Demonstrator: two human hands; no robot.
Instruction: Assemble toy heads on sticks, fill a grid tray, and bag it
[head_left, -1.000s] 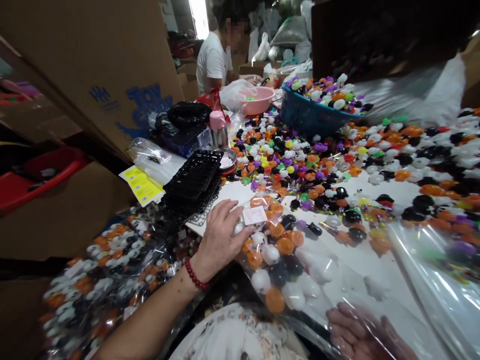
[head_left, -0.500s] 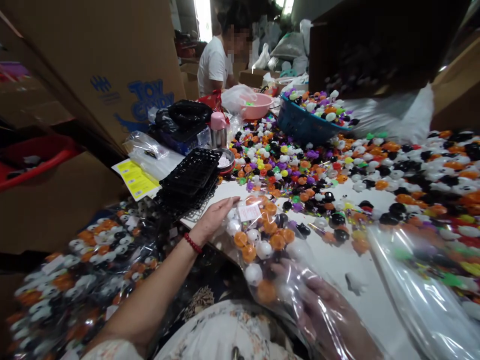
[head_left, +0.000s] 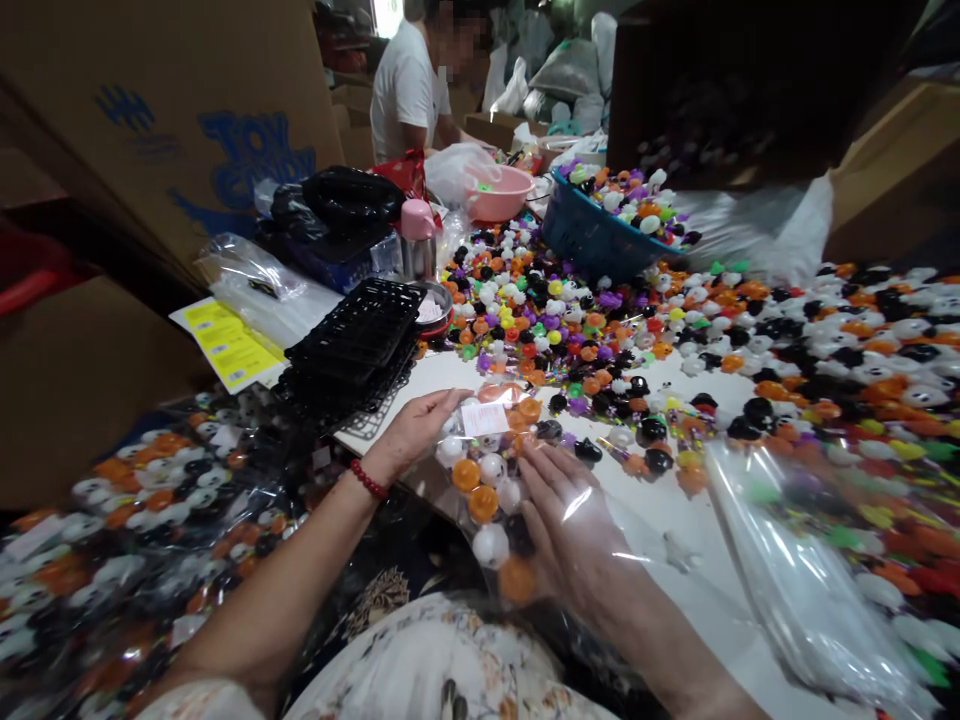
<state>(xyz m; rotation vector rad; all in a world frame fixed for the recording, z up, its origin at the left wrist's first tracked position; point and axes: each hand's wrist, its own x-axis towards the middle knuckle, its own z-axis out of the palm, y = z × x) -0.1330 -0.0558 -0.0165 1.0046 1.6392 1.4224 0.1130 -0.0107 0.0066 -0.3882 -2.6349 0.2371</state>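
Observation:
A clear plastic bag [head_left: 491, 468] holds several orange, white and black toy pieces, some shaped like pumpkins and eyeballs, with a small white label [head_left: 484, 418] near its top. My left hand [head_left: 416, 432], wearing a red bead bracelet [head_left: 369, 481], grips the bag's upper left edge between thumb and fingers. Across the bag's right side lies my right hand [head_left: 566, 515], its fingers stretched out against the toys. Shiny clear film covers the back of that hand; whether the hand is inside the bag I cannot tell.
Loose toys [head_left: 592, 330] cover the white table. A stack of clear bags [head_left: 802, 580] lies at right, black plastic trays [head_left: 356, 335] at left. Behind stand a full blue basin [head_left: 600, 240], a pink basin [head_left: 501, 195] and a person [head_left: 405, 90]. Filled bags [head_left: 157, 480] are piled lower left.
My right hand has moved up and left along the bag, from its lower loose end onto the toys. My left hand keeps its hold. The whole view has shifted slightly.

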